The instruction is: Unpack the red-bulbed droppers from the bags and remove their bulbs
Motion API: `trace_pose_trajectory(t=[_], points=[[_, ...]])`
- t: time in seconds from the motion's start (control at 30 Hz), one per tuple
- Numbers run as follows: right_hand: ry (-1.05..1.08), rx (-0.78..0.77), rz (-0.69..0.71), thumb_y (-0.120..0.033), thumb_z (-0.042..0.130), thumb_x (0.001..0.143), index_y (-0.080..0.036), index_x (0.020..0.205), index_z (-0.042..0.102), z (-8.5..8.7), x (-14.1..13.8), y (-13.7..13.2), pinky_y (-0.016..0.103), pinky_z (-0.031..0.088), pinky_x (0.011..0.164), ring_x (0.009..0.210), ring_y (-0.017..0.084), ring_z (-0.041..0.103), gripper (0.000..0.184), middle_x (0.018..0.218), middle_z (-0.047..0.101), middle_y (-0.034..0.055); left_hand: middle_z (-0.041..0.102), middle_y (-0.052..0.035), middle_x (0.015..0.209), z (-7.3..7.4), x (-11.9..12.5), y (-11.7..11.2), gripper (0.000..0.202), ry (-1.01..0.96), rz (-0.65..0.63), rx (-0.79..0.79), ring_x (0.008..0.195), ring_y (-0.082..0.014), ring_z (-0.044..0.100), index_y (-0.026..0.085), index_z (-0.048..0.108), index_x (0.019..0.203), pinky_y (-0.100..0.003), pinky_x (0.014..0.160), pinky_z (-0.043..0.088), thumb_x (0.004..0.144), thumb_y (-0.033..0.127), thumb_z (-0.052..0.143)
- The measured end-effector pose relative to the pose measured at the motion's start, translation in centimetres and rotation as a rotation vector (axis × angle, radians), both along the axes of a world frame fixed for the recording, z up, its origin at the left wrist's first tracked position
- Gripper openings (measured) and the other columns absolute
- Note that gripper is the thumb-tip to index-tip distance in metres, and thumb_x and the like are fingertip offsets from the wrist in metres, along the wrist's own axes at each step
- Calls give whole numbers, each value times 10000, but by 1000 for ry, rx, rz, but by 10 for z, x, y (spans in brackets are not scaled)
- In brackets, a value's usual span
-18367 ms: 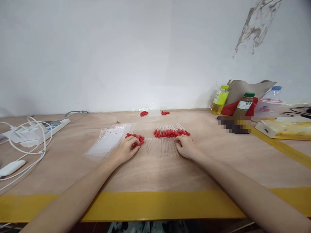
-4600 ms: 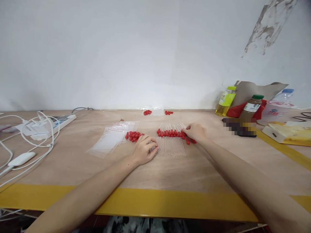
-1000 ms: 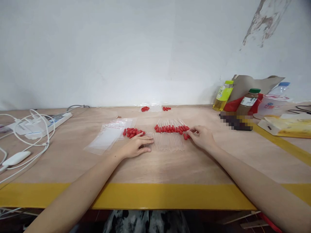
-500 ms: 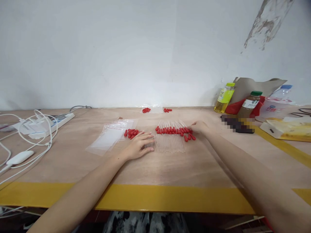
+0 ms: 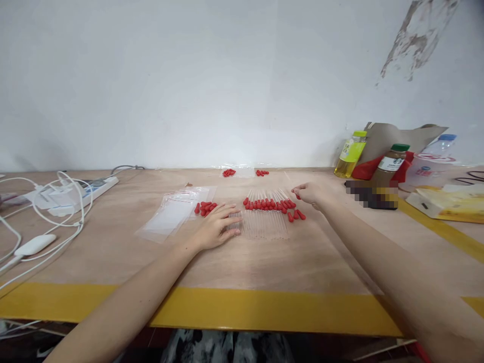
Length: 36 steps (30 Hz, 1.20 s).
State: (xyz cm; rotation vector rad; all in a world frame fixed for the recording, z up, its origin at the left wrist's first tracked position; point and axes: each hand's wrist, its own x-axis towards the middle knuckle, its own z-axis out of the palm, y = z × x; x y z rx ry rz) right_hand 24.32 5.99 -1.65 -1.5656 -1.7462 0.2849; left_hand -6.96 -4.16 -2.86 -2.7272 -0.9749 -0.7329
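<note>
My left hand (image 5: pixel 217 225) lies flat, fingers stretched out, on the left end of a row of clear glass tubes (image 5: pixel 264 225). Behind the tubes runs a row of droppers with red bulbs (image 5: pixel 268 203). My right hand (image 5: pixel 310 192) hovers just above the right end of that row, fingertips pinched on a small red-bulbed piece. Loose red bulbs lie in a pile (image 5: pixel 204 207) by my left hand. A few more red bulbs (image 5: pixel 297 215) sit under my right hand.
Clear zip bags (image 5: pixel 170 216) lie left of the pile. Two small red heaps (image 5: pixel 228 172) sit by the wall. A power strip and white cables (image 5: pixel 60 199) fill the left. Bottles (image 5: pixel 350 154), a brown bag and a tissue pack (image 5: pixel 446 204) stand at the right.
My right hand has lifted off the table at the right end of the dropper row, pinching a red-bulbed piece. My left hand has stayed flat on the tubes.
</note>
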Motion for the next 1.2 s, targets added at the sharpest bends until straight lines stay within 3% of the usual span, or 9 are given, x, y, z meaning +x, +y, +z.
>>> trace_pose_trajectory(t=[0.1,0.2,0.3,0.37,0.43,0.53,0.67,0.93,1.2], points=[[-79,77,76,-208,436,774,-166,837,625,3,-8,-26,243,397,581,636,137,542,203,729,615,45,535,-63,1193,-1,3,-1,310,-55,21,35,1183,-229,412,239,551,1138,-443,1010,311,846,326,498],[-283,381,196,-195,393,821,-157,924,587,-2,-19,-61,285,381,697,775,162,543,223,905,589,93,463,-78,1259,-4,10,-5,428,-167,68,65,1179,-222,411,244,413,1269,-406,988,343,853,314,480],[-592,621,319,-138,401,814,-164,956,581,-15,-30,-89,341,318,763,805,182,523,230,882,598,85,397,-109,1307,-6,20,-8,572,-255,105,112,1182,-230,400,217,254,1358,-382,968,358,846,329,484],[-702,710,406,-113,414,801,-164,961,585,-24,-37,-100,344,299,756,775,175,510,240,839,603,74,449,-103,1262,-7,26,-9,528,-239,92,123,1144,-229,429,214,309,1334,-380,947,361,849,336,479],[-698,761,453,-107,421,804,-166,953,591,-30,-43,-105,337,295,744,751,164,497,234,807,605,61,548,-77,1144,-9,30,-10,390,-174,60,112,1052,-213,483,226,464,1228,-372,902,369,855,340,474],[-600,810,504,-108,415,827,-171,969,588,-35,-50,-107,325,300,739,752,153,492,232,799,612,47,633,-51,911,-12,34,-10,252,-84,22,111,883,-185,519,223,615,1026,-346,811,371,857,347,476],[-503,817,540,-150,438,851,-149,988,574,-35,-55,-108,308,315,725,748,149,500,193,800,627,52,622,-39,745,-14,36,-11,242,-33,11,166,756,-168,498,202,645,946,-334,744,347,862,346,469],[-532,758,451,-274,473,858,-177,728,597,-37,-54,-103,315,272,720,654,135,463,204,614,581,16,557,-27,621,-13,39,-12,253,-6,53,202,683,-160,473,194,647,766,-359,743,319,869,269,429],[-546,736,572,-244,463,859,-212,760,619,-33,-49,-105,323,253,794,676,125,439,188,611,571,-8,584,-14,619,-11,36,-14,218,-12,25,201,677,-160,460,200,645,773,-357,725,318,851,216,441]])
